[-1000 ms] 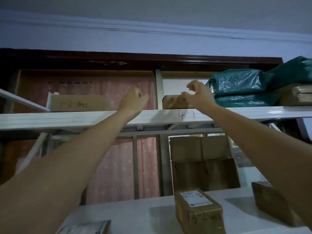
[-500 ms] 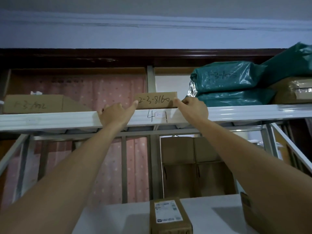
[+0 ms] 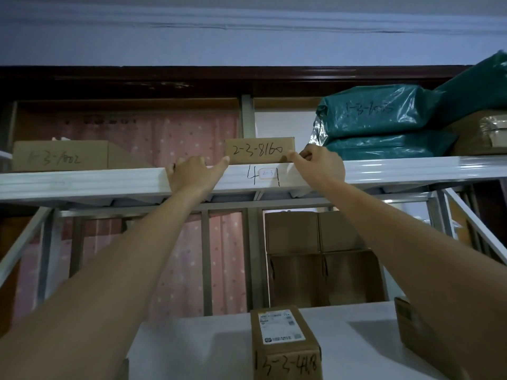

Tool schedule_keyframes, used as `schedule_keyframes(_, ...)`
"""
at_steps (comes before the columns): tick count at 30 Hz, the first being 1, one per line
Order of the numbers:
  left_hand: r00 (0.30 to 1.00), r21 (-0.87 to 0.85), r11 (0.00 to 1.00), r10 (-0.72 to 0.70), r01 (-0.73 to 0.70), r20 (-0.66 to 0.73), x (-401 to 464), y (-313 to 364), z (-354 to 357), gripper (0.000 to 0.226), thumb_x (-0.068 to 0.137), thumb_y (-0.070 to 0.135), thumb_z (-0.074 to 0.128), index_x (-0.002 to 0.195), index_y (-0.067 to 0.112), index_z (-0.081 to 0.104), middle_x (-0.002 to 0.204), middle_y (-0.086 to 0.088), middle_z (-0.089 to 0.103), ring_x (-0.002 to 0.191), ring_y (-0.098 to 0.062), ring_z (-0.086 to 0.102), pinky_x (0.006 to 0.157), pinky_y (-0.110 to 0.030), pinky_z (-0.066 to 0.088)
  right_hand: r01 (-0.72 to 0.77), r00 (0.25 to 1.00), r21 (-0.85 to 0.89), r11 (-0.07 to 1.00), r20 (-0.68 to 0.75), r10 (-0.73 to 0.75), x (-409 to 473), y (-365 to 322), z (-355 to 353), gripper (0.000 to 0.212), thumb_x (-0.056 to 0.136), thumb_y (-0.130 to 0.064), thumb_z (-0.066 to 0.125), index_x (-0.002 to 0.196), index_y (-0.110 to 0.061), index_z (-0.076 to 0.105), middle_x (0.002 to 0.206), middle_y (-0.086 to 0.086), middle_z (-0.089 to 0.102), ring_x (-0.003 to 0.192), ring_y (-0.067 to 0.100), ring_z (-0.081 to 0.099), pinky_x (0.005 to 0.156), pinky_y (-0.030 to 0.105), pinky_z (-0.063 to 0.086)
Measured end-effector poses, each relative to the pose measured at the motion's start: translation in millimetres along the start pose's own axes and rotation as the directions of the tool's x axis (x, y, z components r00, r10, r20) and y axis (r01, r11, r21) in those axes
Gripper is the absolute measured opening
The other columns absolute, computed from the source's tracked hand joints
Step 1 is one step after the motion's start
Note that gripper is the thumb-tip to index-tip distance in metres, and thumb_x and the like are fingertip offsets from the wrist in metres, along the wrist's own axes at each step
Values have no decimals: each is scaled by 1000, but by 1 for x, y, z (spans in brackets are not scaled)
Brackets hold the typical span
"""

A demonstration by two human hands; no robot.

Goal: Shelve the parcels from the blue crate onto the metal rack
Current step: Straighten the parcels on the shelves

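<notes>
The small cardboard parcel (image 3: pixel 260 150), hand-marked "2-3-8160", stands on the top shelf (image 3: pixel 411 171) of the metal rack, at the near edge, directly above the handwritten "4" and a small white label on the shelf lip. Its marked face is toward the camera.

The left hand (image 3: pixel 196 175) rests over the shelf lip with the thumb extended to the right; the thumb tip touches the parcel's lower left corner. The remaining fingers are curled on the shelf edge and enclose nothing. The right hand (image 3: pixel 319 163) contacts the parcel's lower right corner with pinched fingertips; whether these clamp the cardboard or only press against it cannot be told.

On the same shelf, to the left and well apart, lies a wider cardboard box (image 3: pixel 61 156) with faint handwriting. To the right, just beside the right hand, two green plastic mailers (image 3: pixel 381 124) are stacked, with a taped brown parcel (image 3: pixel 482 133) farther right.

On the lower shelf (image 3: pixel 205 346), a labelled box (image 3: pixel 285 344) marked by hand stands near the camera. Stacked brown cartons (image 3: pixel 321 256) stand at the far side. A pink dotted curtain (image 3: pixel 178 242) hangs behind the rack.
</notes>
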State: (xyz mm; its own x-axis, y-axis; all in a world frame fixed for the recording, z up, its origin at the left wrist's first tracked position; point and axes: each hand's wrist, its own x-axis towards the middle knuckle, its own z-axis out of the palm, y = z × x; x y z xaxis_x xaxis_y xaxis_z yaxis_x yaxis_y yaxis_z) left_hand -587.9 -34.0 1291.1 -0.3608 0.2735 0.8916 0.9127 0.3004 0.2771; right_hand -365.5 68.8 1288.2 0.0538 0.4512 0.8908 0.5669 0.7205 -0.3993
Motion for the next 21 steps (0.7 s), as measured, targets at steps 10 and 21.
schedule_keyframes(10, 888, -114, 888, 422, -446, -185, -93, -80, -20, 56, 89, 38, 50, 136, 8, 47, 141, -10, 48, 132, -26, 43, 115, -44, 27, 51, 984, 79, 996, -173, -37, -95, -30, 36, 73, 91, -45, 52, 147, -5, 26, 158, 18, 24, 148, 31, 17, 121, 43, 15)
schedule_keyframes(21, 968, -281, 949, -78, 146, 237, -207, -324, -15, 26, 95, 24, 52, 116, 8, 56, 119, -10, 58, 110, -26, 54, 88, -35, 42, -55, 822, 372, 927, 544, -169, -294, -85, 137, 57, 92, -41, 59, 140, -14, 41, 143, 7, 46, 125, 25, 50, 102, 38, 43)
